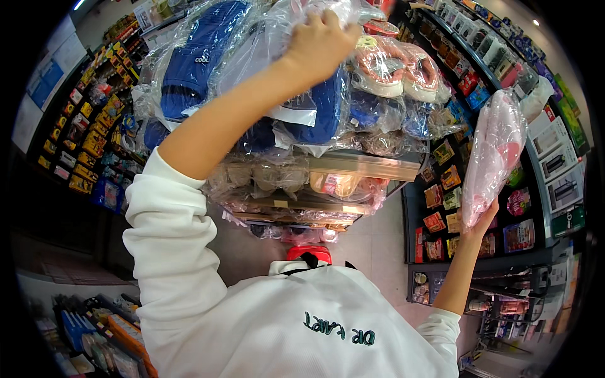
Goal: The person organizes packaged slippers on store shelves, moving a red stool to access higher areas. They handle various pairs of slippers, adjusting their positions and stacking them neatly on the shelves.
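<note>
My left hand [324,45] reaches to the top of the shelf rack, its fingers curled on a pale, clear-plastic-wrapped package [333,9]; their tips are partly hidden. Beneath and beside that arm lie blue slippers [194,61] in clear bags, and another blue slipper [319,113]. To the right sit pink-and-white shoes [380,64], also bagged. Out at the right, my right hand [479,219] grips the lower end of a pale pink bagged pair of slippers [496,151], which stands nearly upright, away from the rack.
Below the top tier, a shelf edge [364,165] fronts more bagged footwear. Packaged goods hang on a dark display [439,198] at the right and on racks [90,137] at the left. Boxes [562,186] stand far right. An orange box [130,335] lies lower left.
</note>
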